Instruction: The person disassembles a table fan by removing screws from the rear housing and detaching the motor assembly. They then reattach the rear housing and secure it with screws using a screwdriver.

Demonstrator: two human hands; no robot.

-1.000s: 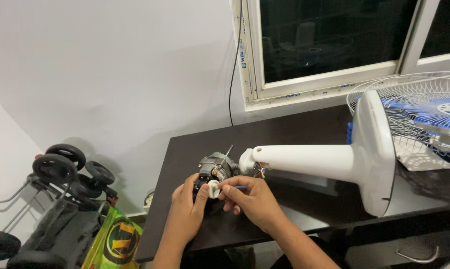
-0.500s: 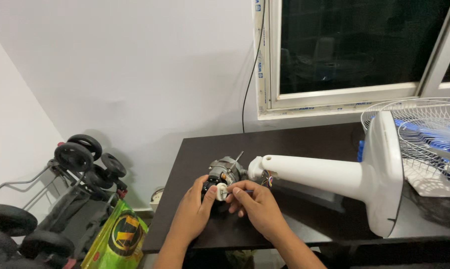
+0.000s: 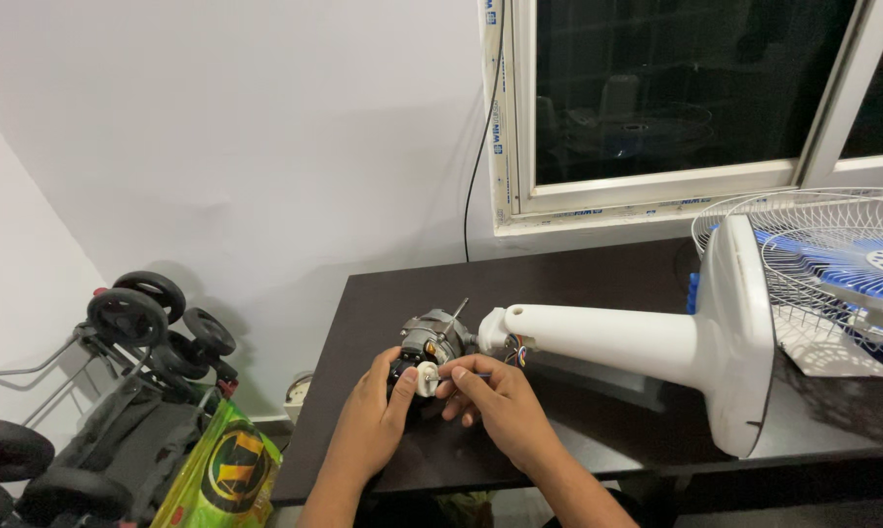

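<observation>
My left hand (image 3: 368, 416) steadies the fan motor (image 3: 430, 342) on the dark worktop (image 3: 598, 284); my right hand (image 3: 495, 401) pinches a small white knob (image 3: 427, 378) at its near end. I should turn gently, keeping the motor braced. Beyond lies the white fan stand (image 3: 637, 337). Since before, my view has drifted left; the grip is unchanged.

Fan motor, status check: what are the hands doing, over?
Left hand steadies fan motor; right hand pinches small white part at it. White stand lies alongside.
</observation>
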